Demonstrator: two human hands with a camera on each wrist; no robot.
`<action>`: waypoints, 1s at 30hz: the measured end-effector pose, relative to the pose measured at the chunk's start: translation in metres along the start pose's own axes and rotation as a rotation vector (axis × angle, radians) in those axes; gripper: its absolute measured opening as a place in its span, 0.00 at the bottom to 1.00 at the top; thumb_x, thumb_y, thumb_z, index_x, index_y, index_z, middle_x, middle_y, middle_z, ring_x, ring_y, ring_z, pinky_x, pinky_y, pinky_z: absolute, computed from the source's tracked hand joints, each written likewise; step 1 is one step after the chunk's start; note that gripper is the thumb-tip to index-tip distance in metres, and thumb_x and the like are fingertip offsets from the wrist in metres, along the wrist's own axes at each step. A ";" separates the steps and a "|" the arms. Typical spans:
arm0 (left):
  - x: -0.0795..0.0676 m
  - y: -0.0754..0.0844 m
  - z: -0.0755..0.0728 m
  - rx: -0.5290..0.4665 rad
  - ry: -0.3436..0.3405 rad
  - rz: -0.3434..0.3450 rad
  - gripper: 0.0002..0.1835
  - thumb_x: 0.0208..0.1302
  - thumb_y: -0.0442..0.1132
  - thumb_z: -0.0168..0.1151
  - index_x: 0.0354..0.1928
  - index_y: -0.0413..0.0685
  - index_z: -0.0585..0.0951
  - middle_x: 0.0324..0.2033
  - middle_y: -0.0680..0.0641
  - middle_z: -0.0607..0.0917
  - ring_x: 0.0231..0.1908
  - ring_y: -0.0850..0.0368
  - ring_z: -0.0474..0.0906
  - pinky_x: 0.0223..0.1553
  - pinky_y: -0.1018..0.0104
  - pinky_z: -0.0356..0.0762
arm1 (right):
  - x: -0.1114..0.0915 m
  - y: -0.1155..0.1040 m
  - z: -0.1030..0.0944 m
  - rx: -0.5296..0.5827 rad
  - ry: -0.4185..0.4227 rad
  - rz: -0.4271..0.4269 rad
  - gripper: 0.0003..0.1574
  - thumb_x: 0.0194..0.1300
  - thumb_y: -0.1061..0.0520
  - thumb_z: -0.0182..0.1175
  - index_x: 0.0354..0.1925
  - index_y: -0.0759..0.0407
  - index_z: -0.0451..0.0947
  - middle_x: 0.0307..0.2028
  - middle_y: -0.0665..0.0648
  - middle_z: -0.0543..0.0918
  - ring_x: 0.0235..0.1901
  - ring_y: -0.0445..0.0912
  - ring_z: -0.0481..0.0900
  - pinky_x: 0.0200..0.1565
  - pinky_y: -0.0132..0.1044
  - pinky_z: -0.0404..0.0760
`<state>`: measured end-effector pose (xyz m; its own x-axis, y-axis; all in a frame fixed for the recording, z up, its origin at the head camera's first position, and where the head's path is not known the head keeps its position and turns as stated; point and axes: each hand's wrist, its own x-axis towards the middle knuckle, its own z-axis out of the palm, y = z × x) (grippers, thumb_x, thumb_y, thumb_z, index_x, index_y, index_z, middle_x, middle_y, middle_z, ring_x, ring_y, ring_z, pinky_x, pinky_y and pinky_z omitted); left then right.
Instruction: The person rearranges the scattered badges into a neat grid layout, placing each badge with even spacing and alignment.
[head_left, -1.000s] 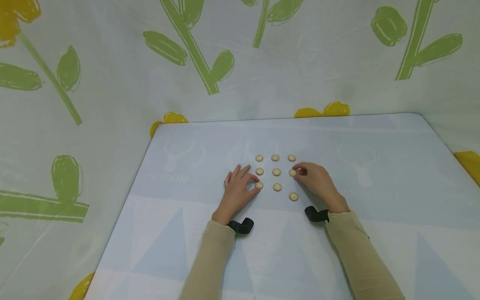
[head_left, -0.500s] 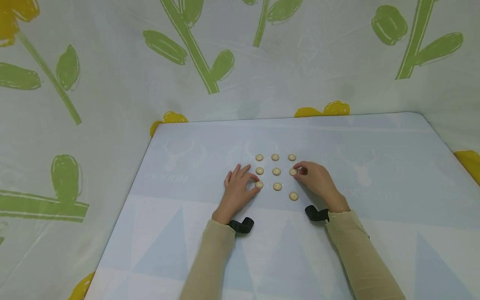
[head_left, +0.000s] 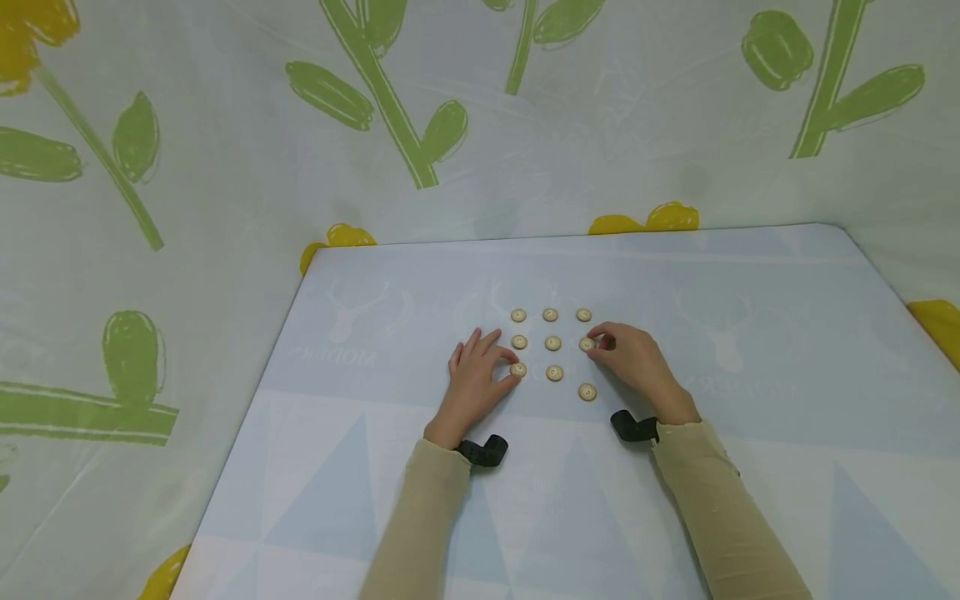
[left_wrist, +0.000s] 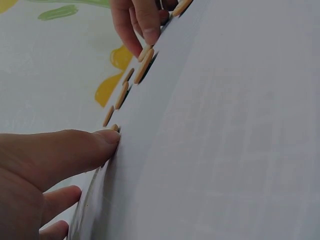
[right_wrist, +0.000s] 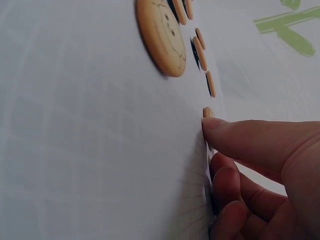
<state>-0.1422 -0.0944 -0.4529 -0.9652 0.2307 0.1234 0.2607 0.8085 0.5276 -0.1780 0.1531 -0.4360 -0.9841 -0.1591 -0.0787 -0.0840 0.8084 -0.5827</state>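
Round wooden buttons lie in three rows of three on the table. My left hand pinches the near-left button between thumb and index finger, its other fingers spread. On the right side, my right hand pinches the middle-row button by its edge. Nearer to me, the near-right button sits a little out of line with its row. In the right wrist view the thumb covers part of the held button. The left thumb mostly hides its button in the left wrist view.
The middle column has a far button, a centre button and a near button. A pale blue and white patterned cloth covers the table. Behind stands a leaf-printed curtain. Black wrist cameras sit on both wrists.
My right hand and the button it pinches have shifted very slightly to the right. The left hand and the other buttons look still.
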 end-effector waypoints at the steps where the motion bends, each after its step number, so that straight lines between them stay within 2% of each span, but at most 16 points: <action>1: 0.000 0.000 0.000 -0.002 0.001 0.002 0.09 0.53 0.49 0.62 0.37 0.59 0.77 0.63 0.50 0.62 0.66 0.48 0.45 0.60 0.47 0.38 | 0.000 0.000 0.000 0.002 -0.002 0.001 0.15 0.58 0.54 0.60 0.44 0.56 0.75 0.28 0.54 0.74 0.30 0.48 0.69 0.31 0.38 0.66; 30: -0.001 0.001 -0.002 -0.009 -0.002 0.000 0.10 0.54 0.49 0.62 0.37 0.58 0.77 0.63 0.50 0.62 0.66 0.48 0.45 0.60 0.46 0.38 | 0.000 0.000 -0.001 0.013 0.001 0.005 0.14 0.57 0.54 0.60 0.43 0.56 0.75 0.28 0.54 0.73 0.30 0.48 0.68 0.31 0.38 0.65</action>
<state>-0.1413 -0.0946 -0.4510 -0.9652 0.2317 0.1214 0.2603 0.8038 0.5349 -0.1778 0.1537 -0.4357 -0.9846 -0.1545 -0.0811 -0.0770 0.8016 -0.5928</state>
